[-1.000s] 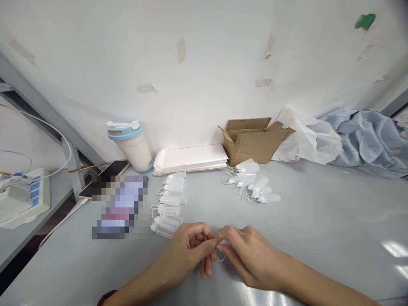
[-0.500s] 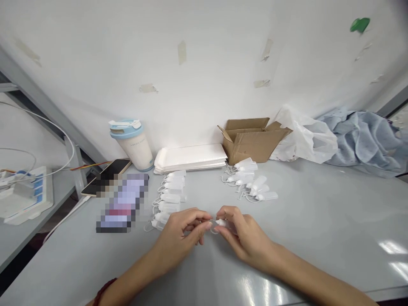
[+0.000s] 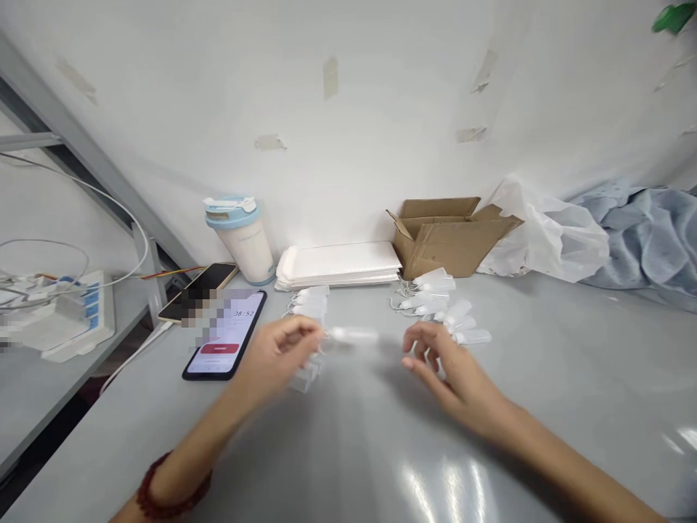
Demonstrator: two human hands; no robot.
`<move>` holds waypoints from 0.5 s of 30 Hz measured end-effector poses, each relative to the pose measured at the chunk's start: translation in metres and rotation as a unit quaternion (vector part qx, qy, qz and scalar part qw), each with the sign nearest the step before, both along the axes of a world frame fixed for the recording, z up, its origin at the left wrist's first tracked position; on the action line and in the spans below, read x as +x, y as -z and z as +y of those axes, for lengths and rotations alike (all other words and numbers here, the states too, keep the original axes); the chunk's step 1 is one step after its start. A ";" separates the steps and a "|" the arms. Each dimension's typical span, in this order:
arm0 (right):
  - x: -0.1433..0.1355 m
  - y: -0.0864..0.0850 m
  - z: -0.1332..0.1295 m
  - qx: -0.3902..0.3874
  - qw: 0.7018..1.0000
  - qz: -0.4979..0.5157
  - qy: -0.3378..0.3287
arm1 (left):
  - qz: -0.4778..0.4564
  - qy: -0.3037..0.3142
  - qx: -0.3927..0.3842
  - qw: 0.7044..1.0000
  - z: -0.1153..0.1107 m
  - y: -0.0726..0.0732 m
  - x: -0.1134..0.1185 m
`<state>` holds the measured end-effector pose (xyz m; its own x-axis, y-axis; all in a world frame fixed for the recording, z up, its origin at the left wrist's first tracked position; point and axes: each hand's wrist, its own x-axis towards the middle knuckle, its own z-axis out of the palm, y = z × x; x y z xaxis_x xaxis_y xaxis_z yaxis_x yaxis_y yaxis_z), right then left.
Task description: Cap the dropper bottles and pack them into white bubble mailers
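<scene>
My left hand is closed, fingertips pinching the cord end of a small translucent squeeze bottle. That bottle sticks out sideways toward the right, a little blurred, with its white tip nearest my fingers. Beneath and behind my left hand is a row of similar bottles with white cords, partly hidden by the hand. My right hand is apart from the bottle, fingers curved and spread with nothing between them. Just beyond it lies a second group of corded bottles.
White padded envelopes are stacked by the wall, beside an open cardboard box. A lidded cup and two phones, one lit and one dark, stand left. A plastic bag and blue cloth lie right.
My right hand has let go of the bottle and moved right, its fingers opening. My left hand has carried the bottle left, over the left row. The camera view has shifted slightly.
</scene>
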<state>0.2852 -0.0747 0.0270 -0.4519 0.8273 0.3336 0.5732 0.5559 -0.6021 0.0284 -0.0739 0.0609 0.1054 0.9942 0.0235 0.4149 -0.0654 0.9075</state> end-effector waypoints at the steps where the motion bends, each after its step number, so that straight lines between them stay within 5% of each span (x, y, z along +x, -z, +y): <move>1: 0.006 -0.002 0.006 0.009 1.000 0.000 0.029 | 0.006 -0.040 0.015 0.999 0.006 -0.003 -0.011; 5: 0.028 -0.007 0.026 0.043 0.993 -0.057 0.090 | 0.001 -0.087 0.017 0.996 0.026 -0.004 -0.042; 10: 0.049 -0.008 0.038 0.076 0.986 -0.096 0.111 | 0.043 -0.078 -0.040 0.995 0.034 0.008 -0.051; 15: 0.059 -0.008 0.043 0.074 0.983 -0.133 0.101 | 0.117 -0.201 0.056 0.971 0.034 0.010 -0.053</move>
<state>0.3440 -0.0313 0.0354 -0.3712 0.8602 0.3496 0.8073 0.4850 -0.3362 -0.0251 -0.0396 0.0505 -0.2753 0.9485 0.1569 0.6218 0.0513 0.7815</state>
